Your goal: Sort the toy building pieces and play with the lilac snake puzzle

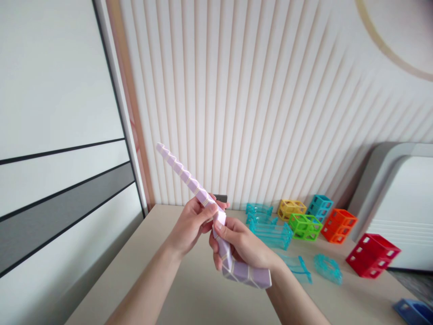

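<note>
A lilac and white snake puzzle (189, 181), made of linked wedge segments, is held up above the table. One long straight stretch points to the upper left, and its lower end bends off to the right. Near the middle of the puzzle, my left hand (191, 222) is closed on it, thumb on top. Just below that, my right hand (241, 241) grips the lower part, with its thumb pressed on a segment. The bent end lies in front of my right wrist. Some fingers of both hands are hidden behind the puzzle.
On the beige table (135, 271), clear teal plastic pieces (270, 232) lie to the right. Beyond them stand open-frame blocks in yellow (291, 209), green (305, 226), blue (319, 207), orange (339, 225) and red (372, 255). A dark blue piece (413, 311) sits at the lower right. A ribbed wall (209, 90) rises behind.
</note>
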The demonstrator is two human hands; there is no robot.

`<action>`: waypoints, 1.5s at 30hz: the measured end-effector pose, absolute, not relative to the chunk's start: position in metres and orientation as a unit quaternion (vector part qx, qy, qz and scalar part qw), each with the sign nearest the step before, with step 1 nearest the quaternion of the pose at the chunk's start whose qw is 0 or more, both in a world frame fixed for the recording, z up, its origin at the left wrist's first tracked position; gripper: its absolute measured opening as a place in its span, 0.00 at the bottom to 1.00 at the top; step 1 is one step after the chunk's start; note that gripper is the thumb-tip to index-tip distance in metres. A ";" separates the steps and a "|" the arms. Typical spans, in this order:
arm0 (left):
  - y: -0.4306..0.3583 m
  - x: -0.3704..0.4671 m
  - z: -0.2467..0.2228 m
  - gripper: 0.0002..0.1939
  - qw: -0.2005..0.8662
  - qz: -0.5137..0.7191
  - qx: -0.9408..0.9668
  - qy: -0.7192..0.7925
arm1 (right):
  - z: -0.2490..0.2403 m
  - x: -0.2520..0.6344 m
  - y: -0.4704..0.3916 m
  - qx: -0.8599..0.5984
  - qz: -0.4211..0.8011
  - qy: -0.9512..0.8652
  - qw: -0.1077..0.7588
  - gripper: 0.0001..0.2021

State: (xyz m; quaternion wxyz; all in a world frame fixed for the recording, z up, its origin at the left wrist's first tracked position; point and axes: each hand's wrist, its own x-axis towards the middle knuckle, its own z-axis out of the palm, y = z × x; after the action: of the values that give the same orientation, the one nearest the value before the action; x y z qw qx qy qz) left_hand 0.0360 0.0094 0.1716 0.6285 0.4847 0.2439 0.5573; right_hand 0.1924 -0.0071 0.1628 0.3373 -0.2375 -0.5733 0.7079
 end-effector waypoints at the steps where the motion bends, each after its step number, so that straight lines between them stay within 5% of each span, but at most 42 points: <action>1: 0.009 0.036 0.172 0.16 0.625 0.557 0.487 0.248 | 0.160 0.192 -0.005 -0.212 0.738 -0.551 0.328 0.24; 13: 0.013 0.040 0.168 0.16 0.531 0.576 0.521 0.339 | 0.162 0.203 0.005 -0.334 0.604 -0.637 0.345 0.25; 22: 0.022 0.037 0.160 0.15 0.474 0.551 0.561 0.397 | 0.158 0.194 0.000 -0.551 0.172 -0.752 0.320 0.08; 31: 0.018 0.031 0.167 0.16 0.484 0.617 0.517 0.343 | 0.159 0.202 0.002 -0.544 0.229 -0.748 0.304 0.11; 36: 0.021 0.035 0.163 0.16 0.540 0.607 0.514 0.275 | 0.163 0.192 -0.007 -0.583 0.083 -0.721 0.365 0.08; 39: 0.022 0.034 0.164 0.13 0.545 0.603 0.522 0.258 | 0.172 0.194 -0.017 -0.560 0.152 -0.728 0.365 0.09; 45: 0.016 0.025 0.166 0.14 0.571 0.571 0.551 0.212 | 0.189 0.211 -0.021 -0.335 0.614 -0.614 0.365 0.20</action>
State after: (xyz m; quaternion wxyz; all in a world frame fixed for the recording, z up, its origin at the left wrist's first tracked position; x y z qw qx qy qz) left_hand 0.0245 0.0160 0.1663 0.5712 0.5506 0.2119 0.5707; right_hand 0.2115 -0.0208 0.1886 0.3653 -0.3350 -0.6141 0.6142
